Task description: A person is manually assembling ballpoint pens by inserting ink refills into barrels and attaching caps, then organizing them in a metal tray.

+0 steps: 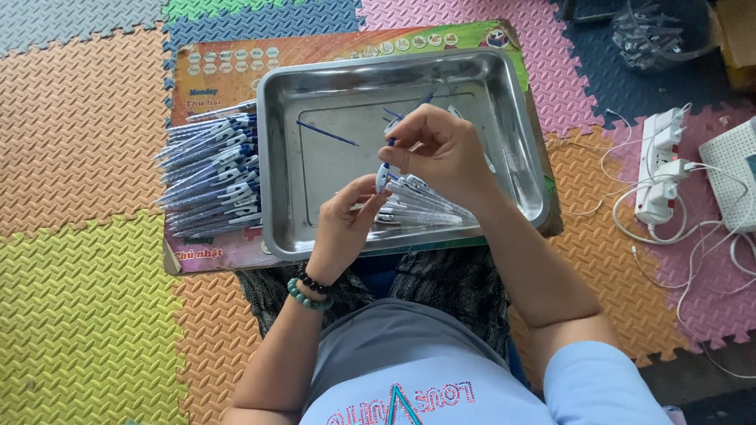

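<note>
Pen (383,178) held upright over the tray (520,118), pinched at its lower end by the left hand (344,228). Right hand (442,149) closed on a thin blue refill (391,142) at the pen's top.

Risk: refill looks slender and may bend or miss the barrel if tilted.

Tray holds clear barrels (425,206) just below the grip and loose refills (327,133) beyond it. Finished pens (213,173) stacked well to the left, outside the tray.

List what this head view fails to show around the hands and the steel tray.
- Small white-and-blue pen part: pinched between left hand and right hand, mostly covered by fingers.
- Clear pen barrels in the shiny steel tray: partly hidden by the right hand.
- Clear plastic bag: cut off by the top edge, contents blurred.
</note>
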